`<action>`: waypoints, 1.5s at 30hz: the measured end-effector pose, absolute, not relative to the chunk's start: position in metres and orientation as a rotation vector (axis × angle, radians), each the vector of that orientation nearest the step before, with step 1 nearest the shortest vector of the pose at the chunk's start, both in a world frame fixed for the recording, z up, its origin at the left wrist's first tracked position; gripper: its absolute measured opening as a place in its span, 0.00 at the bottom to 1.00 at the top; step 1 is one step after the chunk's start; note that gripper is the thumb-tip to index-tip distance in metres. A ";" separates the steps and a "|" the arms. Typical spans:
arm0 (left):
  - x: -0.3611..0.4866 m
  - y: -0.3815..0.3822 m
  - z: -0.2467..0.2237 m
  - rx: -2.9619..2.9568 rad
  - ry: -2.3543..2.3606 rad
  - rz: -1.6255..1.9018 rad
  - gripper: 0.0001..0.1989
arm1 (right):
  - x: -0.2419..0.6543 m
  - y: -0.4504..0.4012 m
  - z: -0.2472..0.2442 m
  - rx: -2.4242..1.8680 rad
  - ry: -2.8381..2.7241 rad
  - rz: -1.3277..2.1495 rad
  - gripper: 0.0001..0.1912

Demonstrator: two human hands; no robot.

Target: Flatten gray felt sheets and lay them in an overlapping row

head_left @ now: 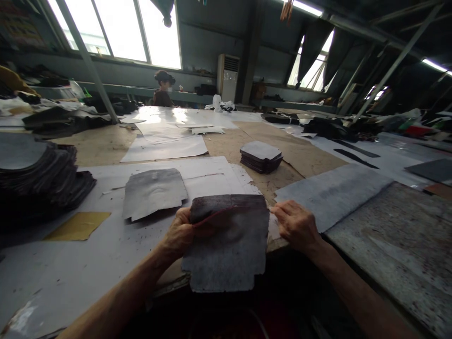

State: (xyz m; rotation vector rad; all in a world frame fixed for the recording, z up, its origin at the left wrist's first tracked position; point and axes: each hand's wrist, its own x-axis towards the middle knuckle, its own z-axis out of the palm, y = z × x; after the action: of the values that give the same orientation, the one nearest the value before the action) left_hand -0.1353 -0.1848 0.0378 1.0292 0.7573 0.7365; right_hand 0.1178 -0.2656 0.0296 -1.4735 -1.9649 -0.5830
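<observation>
At the table's front edge, a stack of cut sheets (228, 254) with grey undersides is bent over, its dark layered edges at the top and a notched front sheet hanging down. My left hand (179, 230) is closed around its left side. My right hand (294, 221) is closed in a pinch beside its upper right corner; what lies between those fingertips is too small to make out. A single grey cut sheet (155, 193) lies flat on white paper left of the stack. Behind, a smaller neat pile of grey-topped pieces (261, 155) sits on the table.
On the left stands a tall pile of dark sheets (38, 179), with a yellow-brown card (77, 226) in front of it. A long grey sheet (335, 190) lies at right, next to a speckled board (395, 235). Across the table a person (163, 89) is visible.
</observation>
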 end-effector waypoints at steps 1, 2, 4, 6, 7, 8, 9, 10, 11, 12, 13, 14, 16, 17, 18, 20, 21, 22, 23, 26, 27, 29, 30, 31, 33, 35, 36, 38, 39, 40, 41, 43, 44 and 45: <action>-0.135 -0.185 0.038 1.027 0.767 0.749 0.09 | 0.120 -0.267 0.030 -1.557 -1.825 -0.538 0.09; -0.134 -0.185 0.038 1.030 0.771 0.754 0.10 | 0.119 -0.267 0.032 -1.605 -1.665 -0.409 0.07; -0.133 -0.185 0.037 1.041 0.768 0.746 0.10 | 0.108 -0.263 0.036 -1.571 -1.349 0.043 0.13; -0.132 -0.184 0.034 1.033 0.770 0.746 0.10 | 0.091 -0.256 0.040 -1.412 -1.094 0.550 0.25; -0.133 -0.183 0.032 1.025 0.772 0.746 0.10 | 0.082 -0.253 0.042 -1.324 -1.002 0.765 0.29; -0.133 -0.182 0.031 1.017 0.775 0.744 0.11 | 0.073 -0.251 0.044 -1.256 -0.932 0.939 0.30; -0.133 -0.182 0.030 1.011 0.777 0.739 0.12 | 0.065 -0.249 0.046 -1.216 -0.874 1.061 0.29; -0.134 -0.181 0.029 1.008 0.774 0.728 0.13 | 0.059 -0.248 0.047 -1.203 -0.825 1.126 0.28; -0.134 -0.181 0.029 1.006 0.769 0.714 0.14 | 0.054 -0.247 0.048 -1.216 -0.788 1.136 0.27; -0.135 -0.181 0.029 1.003 0.763 0.702 0.15 | 0.051 -0.247 0.049 -1.251 -0.768 1.094 0.24; -0.135 -0.180 0.029 0.996 0.761 0.697 0.15 | 0.049 -0.246 0.049 -1.300 -0.767 1.008 0.22; -0.135 -0.180 0.030 0.987 0.761 0.699 0.15 | 0.049 -0.246 0.048 -1.357 -0.794 0.905 0.20; -0.135 -0.180 0.031 0.972 0.762 0.724 0.14 | 0.051 -0.245 0.046 -1.480 -0.908 0.693 0.16; -0.134 -0.179 0.031 0.969 0.764 0.744 0.14 | 0.052 -0.244 0.045 -1.538 -0.972 0.584 0.15; -0.134 -0.179 0.031 0.968 0.774 0.761 0.14 | 0.051 -0.245 0.044 -1.589 -1.039 0.462 0.14; -0.132 -0.178 0.030 0.977 0.816 0.778 0.15 | 0.043 -0.247 0.043 -1.642 -1.192 0.157 0.12; -0.131 -0.177 0.029 1.002 0.849 0.780 0.15 | 0.036 -0.250 0.042 -1.624 -1.285 -0.018 0.11; -0.130 -0.177 0.028 1.054 0.888 0.785 0.14 | 0.028 -0.253 0.043 -1.579 -1.397 -0.184 0.09; -0.129 -0.177 0.027 1.135 0.921 0.803 0.12 | 0.019 -0.257 0.043 -1.512 -1.524 -0.333 0.07; -0.130 -0.180 0.027 1.446 0.968 0.941 0.07 | 0.001 -0.261 0.045 -1.266 -1.901 -0.567 0.06; -0.131 -0.181 0.027 1.527 0.964 0.986 0.07 | 0.001 -0.259 0.045 -1.246 -1.948 -0.568 0.07; -0.134 -0.185 0.029 1.634 0.909 0.994 0.07 | 0.011 -0.250 0.043 -1.370 -1.872 -0.481 0.07; -0.134 -0.186 0.030 1.679 0.870 0.962 0.07 | 0.017 -0.245 0.041 -1.488 -1.779 -0.425 0.06; -0.135 -0.187 0.030 1.720 0.825 0.918 0.07 | 0.023 -0.241 0.040 -1.586 -1.718 -0.378 0.06; -0.135 -0.186 0.030 1.777 0.782 0.865 0.07 | 0.028 -0.237 0.040 -1.602 -1.720 -0.416 0.07; -0.134 -0.184 0.029 1.817 0.824 0.906 0.07 | 0.020 -0.241 0.042 -1.459 -1.830 -0.492 0.08; -0.133 -0.183 0.027 1.841 0.859 0.940 0.07 | 0.014 -0.245 0.043 -1.366 -1.892 -0.526 0.09; -0.133 -0.182 0.024 1.905 0.927 0.989 0.07 | 0.000 -0.253 0.046 -1.225 -2.005 -0.582 0.10; -0.133 -0.182 0.023 1.939 0.948 0.993 0.07 | -0.004 -0.255 0.047 -1.186 -2.050 -0.619 0.11; -0.134 -0.182 0.022 1.962 0.961 0.992 0.07 | -0.007 -0.256 0.048 -1.170 -2.086 -0.659 0.12; -0.135 -0.183 0.022 1.971 0.965 0.994 0.08 | -0.007 -0.256 0.047 -1.174 -2.111 -0.701 0.13; -0.138 -0.186 0.022 1.966 0.935 0.997 0.08 | -0.002 -0.250 0.044 -1.226 -2.105 -0.755 0.13; -0.140 -0.188 0.023 1.967 0.902 0.994 0.08 | 0.003 -0.246 0.042 -1.273 -2.078 -0.749 0.13; -0.141 -0.189 0.025 1.979 0.857 0.981 0.07 | 0.009 -0.241 0.041 -1.331 -2.045 -0.716 0.12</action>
State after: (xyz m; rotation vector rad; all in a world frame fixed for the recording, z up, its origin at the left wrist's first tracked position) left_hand -0.1411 -0.1890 0.0245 1.9788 0.8565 0.9808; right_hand 0.0090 -0.2412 0.0405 -1.3311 -2.0453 -0.7163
